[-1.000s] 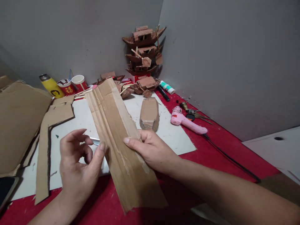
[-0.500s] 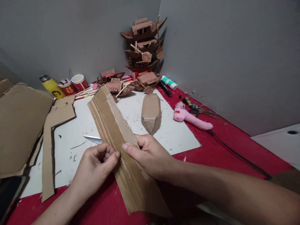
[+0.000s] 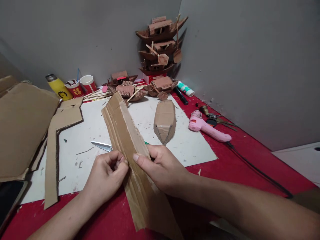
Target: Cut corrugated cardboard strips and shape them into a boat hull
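A long strip of brown cardboard [image 3: 125, 133], creased lengthwise and torn along its right side, slants across the middle of the view. My right hand [image 3: 162, 166] grips its right edge, thumb on top and fingers underneath. At the left edge, my left hand [image 3: 110, 175] has its fingers curled and pinched against the strip. Partly covered by the strip, scissors [image 3: 102, 146] lie on the white sheet [image 3: 75, 180], blades pointing left. Beyond my right hand rests a small boat-shaped cardboard piece [image 3: 165, 120].
Several brown model boats [image 3: 160, 30] are stacked in the corner, others lie below. A pink hot glue gun [image 3: 210, 128] with a cord is on the red tabletop [image 3: 240, 166]. Cut cardboard [image 3: 52, 146], a yellow bottle [image 3: 58, 88] and paper cups [image 3: 87, 84] stand left.
The whole view has shifted slightly, so the things on the table appear a little further right. Both hands keep their hold on the cardboard strip, with the left fingers curled slightly more.
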The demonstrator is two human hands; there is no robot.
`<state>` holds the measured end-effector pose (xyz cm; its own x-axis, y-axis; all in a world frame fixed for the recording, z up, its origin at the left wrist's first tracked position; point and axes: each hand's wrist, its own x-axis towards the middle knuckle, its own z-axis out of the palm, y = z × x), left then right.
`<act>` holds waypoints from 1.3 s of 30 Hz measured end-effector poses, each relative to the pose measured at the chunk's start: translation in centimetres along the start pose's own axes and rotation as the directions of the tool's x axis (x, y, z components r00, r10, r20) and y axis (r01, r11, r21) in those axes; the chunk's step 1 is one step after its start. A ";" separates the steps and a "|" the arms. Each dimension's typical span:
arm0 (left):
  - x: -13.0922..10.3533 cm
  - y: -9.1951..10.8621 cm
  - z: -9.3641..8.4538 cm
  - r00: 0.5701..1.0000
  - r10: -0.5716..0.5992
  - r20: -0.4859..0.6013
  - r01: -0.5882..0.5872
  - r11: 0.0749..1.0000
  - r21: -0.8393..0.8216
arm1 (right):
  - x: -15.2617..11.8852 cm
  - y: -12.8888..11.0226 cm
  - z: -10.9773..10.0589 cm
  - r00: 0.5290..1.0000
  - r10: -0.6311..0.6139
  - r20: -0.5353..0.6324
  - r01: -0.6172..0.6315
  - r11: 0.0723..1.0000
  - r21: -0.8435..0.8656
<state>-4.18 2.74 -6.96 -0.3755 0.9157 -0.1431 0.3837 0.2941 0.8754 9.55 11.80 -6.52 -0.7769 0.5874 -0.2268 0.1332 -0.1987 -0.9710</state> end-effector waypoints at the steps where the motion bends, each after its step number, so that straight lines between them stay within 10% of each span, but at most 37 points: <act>1: 0.0 0.0 -0.2 1.000 -0.008 0.021 0.008 1.000 -0.023 | 0.1 -0.1 -0.1 1.000 0.005 0.004 -0.005 1.000 0.006; 21: 0.5 -0.1 -0.4 0.998 -0.060 0.018 0.062 0.963 -0.262 | 0.8 0.0 -0.6 1.000 -0.011 0.019 0.010 0.997 0.078; 28: 1.6 0.7 -3.0 0.865 -0.038 -0.500 -0.227 0.859 -0.458 | 1.5 -0.7 -2.0 0.997 -0.018 0.073 0.000 0.973 0.232; 32: 2.4 0.5 -3.9 0.933 -0.134 -0.333 -0.153 0.691 -0.707 | 1.9 -0.8 -2.7 0.974 0.025 0.227 -0.068 0.980 0.186; 39: 2.2 0.6 -4.1 0.927 -0.216 -0.306 -0.073 0.696 -0.715 | 2.5 -0.5 -3.6 0.907 0.023 0.420 -0.048 0.998 0.049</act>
<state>-8.24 3.82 -4.90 -0.6891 0.7018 -0.1807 -0.3083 -0.0583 0.9495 9.79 16.19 -6.87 -0.9602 0.1991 -0.1960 0.1398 -0.2648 -0.9541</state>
